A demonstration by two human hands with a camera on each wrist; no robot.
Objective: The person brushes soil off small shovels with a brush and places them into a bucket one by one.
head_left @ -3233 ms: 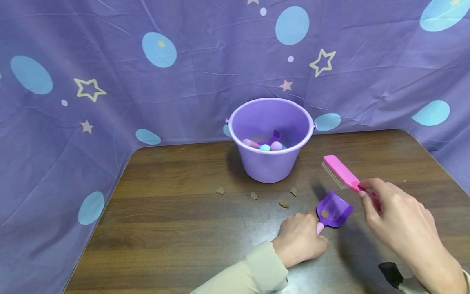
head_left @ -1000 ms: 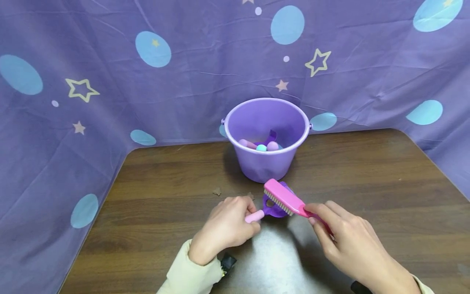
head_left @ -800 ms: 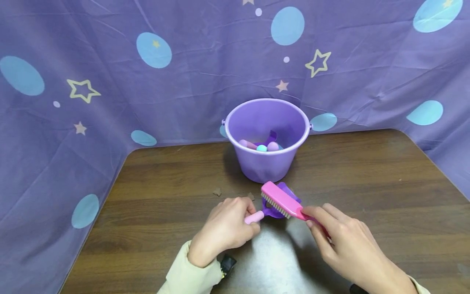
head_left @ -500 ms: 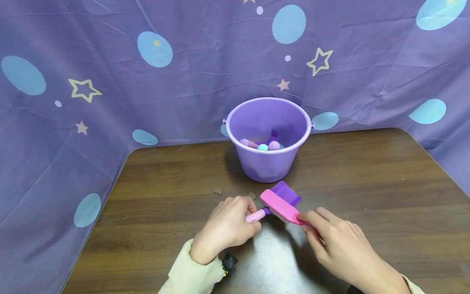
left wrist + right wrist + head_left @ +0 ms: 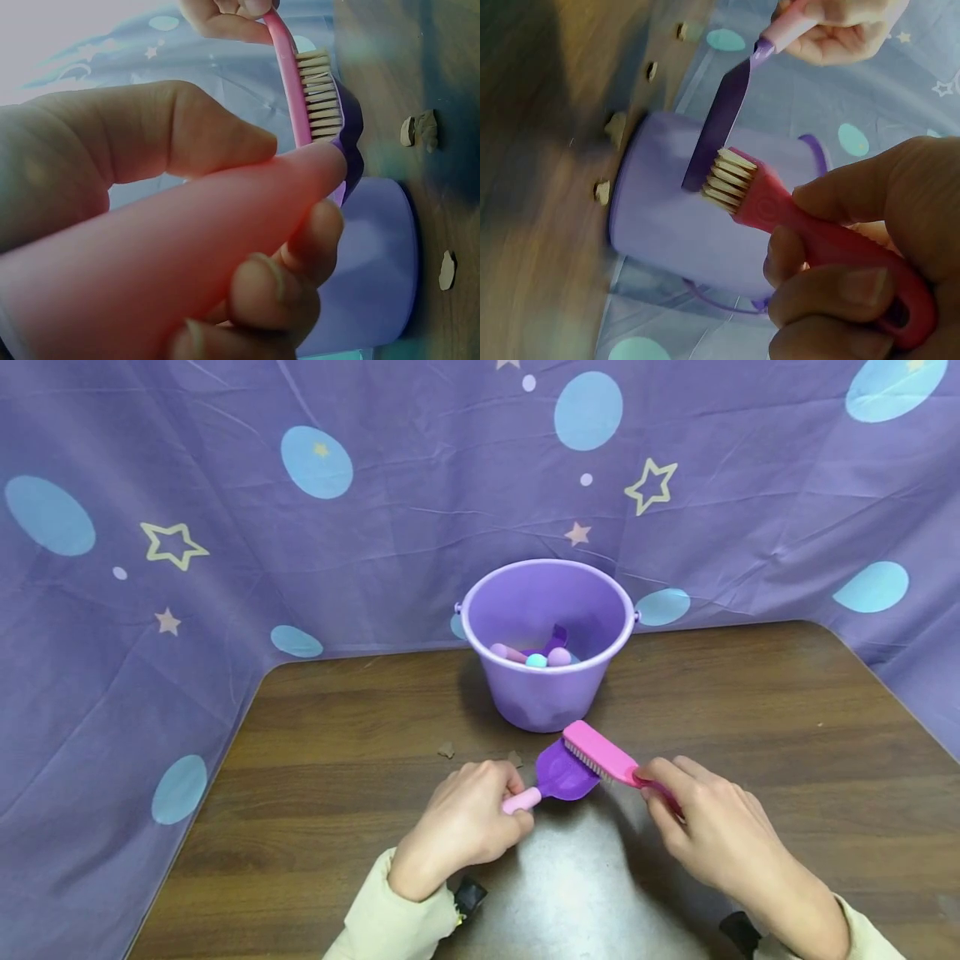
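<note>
A toy shovel with a purple blade (image 5: 557,770) and a pink handle (image 5: 172,247) is in my left hand (image 5: 463,814), thumb and curled fingers round the handle. The blade is held above the table in front of the bucket, and its visible face is bare. My right hand (image 5: 723,827) grips a pink brush (image 5: 603,752) by its handle. In the right wrist view the pale bristles (image 5: 729,181) are at the blade's front edge. Small brown flakes (image 5: 446,750) lie on the table; several show in the right wrist view, partly hidden in the head view.
A purple bucket (image 5: 542,697) stands upright just beyond the shovel. Inside are pink-handled pieces, a purple piece and a turquoise rounded end (image 5: 536,660). A purple patterned cloth (image 5: 405,510) hangs behind and beside the wooden table (image 5: 315,827).
Both hands have come left with shovel and brush. The brush passed over the blade toward the handle, then back to the front edge. The brown flake earlier on the blade no longer shows there.
</note>
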